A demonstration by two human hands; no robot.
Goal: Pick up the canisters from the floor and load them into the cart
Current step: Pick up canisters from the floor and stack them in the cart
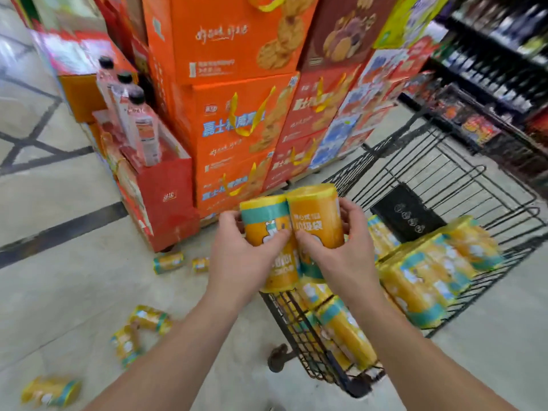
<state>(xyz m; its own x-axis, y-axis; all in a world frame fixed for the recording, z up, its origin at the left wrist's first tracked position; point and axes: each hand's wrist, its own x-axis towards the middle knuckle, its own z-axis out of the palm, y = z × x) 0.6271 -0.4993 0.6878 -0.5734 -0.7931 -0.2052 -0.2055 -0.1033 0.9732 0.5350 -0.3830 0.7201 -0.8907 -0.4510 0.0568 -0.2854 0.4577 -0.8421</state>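
My left hand (pixel 241 256) grips an upright yellow-orange canister with a teal band (pixel 267 216). Beside it, my right hand (pixel 341 258) grips a second orange canister (pixel 315 216). The two canisters touch side by side, held above the near left corner of the black wire cart (pixel 444 161). Several more yellow canisters (pixel 427 277) lie in the cart's basket. Other canisters lie on the floor to the left: two near the red display base (pixel 168 262), two closer to me (pixel 149 318), and one at the lower left (pixel 50 391).
A tall stack of orange and red gift boxes (pixel 237 114) stands just beyond the hands. A red display box with bottles (pixel 142 126) sits at its left. Dark shelves with goods (pixel 504 69) run along the right. The cart's caster (pixel 278 358) stands on the tiled floor.
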